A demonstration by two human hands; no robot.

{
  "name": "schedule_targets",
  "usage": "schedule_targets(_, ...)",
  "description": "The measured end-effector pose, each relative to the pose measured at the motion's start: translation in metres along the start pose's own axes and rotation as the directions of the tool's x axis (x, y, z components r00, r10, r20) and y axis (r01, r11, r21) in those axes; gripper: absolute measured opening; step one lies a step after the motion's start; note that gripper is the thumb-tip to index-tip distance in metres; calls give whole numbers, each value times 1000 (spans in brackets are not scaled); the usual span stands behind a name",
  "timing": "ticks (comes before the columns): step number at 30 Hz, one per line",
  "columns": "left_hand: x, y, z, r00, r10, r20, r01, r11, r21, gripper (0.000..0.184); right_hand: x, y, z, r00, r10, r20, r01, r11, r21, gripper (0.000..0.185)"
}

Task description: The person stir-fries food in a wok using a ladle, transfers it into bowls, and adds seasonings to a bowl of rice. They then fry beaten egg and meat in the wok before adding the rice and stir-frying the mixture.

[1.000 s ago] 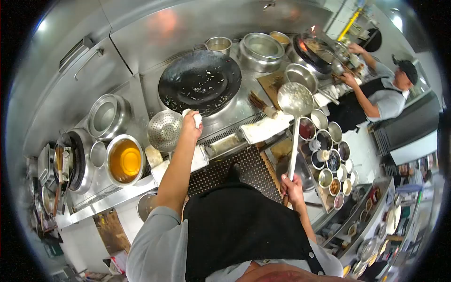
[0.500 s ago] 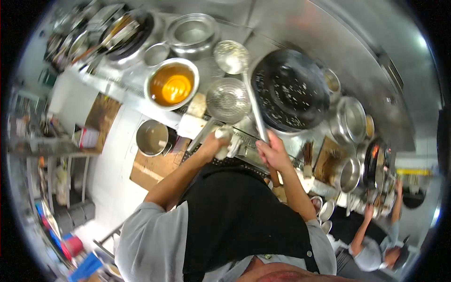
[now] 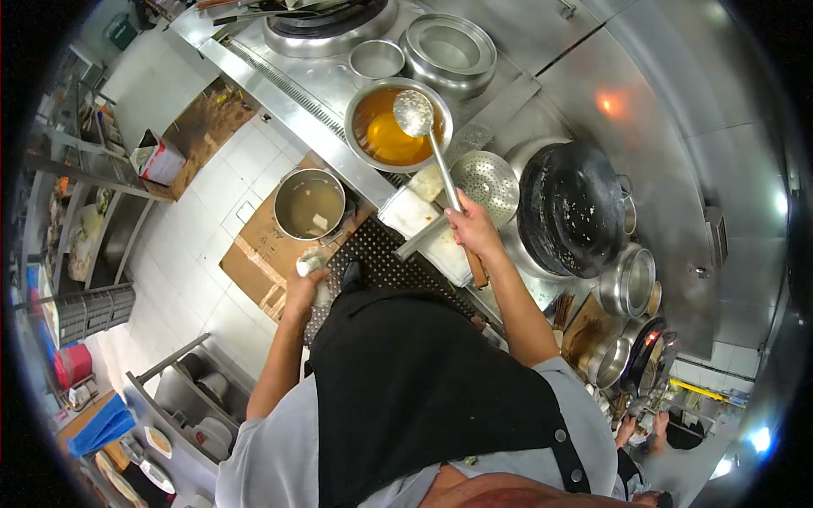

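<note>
Around the handle of a long-handled ladle (image 3: 441,165), the right hand (image 3: 476,227) wraps its fingers; the wooden end juts behind them, the scoop lies well beyond, over amber liquid (image 3: 389,140) in a steel bowl (image 3: 350,129). The left hand (image 3: 300,292) clasps a white cloth (image 3: 307,265). A perforated strainer (image 3: 487,184) sits beside the ladle.

Nothing comes through legibly here, not one word, brand or number! Down on the floor, the brown cardboard (image 3: 240,256) shows some small, faint marks, and they're far too indistinct to make out as letters or figures. Over at the left of the view, there's the white box (image 3: 161,158) with its red patches, and whether those are lettering or just colour, I can't tell.
</note>
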State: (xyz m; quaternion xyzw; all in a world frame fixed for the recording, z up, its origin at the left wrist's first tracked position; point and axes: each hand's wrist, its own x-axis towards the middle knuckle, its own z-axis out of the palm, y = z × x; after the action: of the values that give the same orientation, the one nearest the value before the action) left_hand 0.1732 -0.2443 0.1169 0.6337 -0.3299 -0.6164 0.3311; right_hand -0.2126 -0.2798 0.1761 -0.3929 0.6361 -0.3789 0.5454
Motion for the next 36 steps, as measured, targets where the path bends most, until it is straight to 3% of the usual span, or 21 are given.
schedule_targets(9,39,19,-38,998,-28,-60,28,1000,3,37,10,1,22,997,31,-77,-33,999,-35,58)
schedule_targets(16,44,35,-24,998,34,55,-37,998,50,38,14,6,34,992,58,-111,-63,997,-46,60)
schedule_targets(19,50,39,-18,995,-22,93,24,999,-28,38,14,0,36,996,80,-51,-78,997,26,45)
schedule_targets(21,62,32,-16,986,-26,162,16,998,59,37,11,-7,33,981,183,67,-194,952,235,46)
schedule_targets(22,62,32,-10,989,-26,145,10,993,114,37,11,-3,32,981,183,65,-193,950,244,46)
schedule_targets(24,59,34,6,990,47,131,-71,979,189,41,10,6,26,984,140,112,-177,862,475,40)
schedule_targets(25,53,43,18,985,121,122,-149,955,255,45,4,1,25,985,133,107,-169,857,487,40)
schedule_targets(27,47,56,41,983,110,146,-154,930,333,49,-15,-12,18,987,94,127,-158,630,761,17)
schedule_targets(28,47,55,54,970,137,200,-201,918,343,49,-25,-15,9,991,82,109,-137,618,774,17)
schedule_targets(30,44,59,83,934,192,302,-307,865,397,50,-48,-16,-11,983,9,182,-171,382,908,26)
schedule_targets(33,35,61,139,895,176,409,-406,700,588,54,-96,-4,-48,983,-120,140,-108,246,963,33)
schedule_targets(34,28,58,158,875,161,456,-431,688,584,54,-119,-1,-61,992,-99,83,-55,256,965,36)
schedule_targets(36,14,59,201,750,271,604,-642,517,566,54,-167,8,-91,997,-76,-32,53,301,952,36)
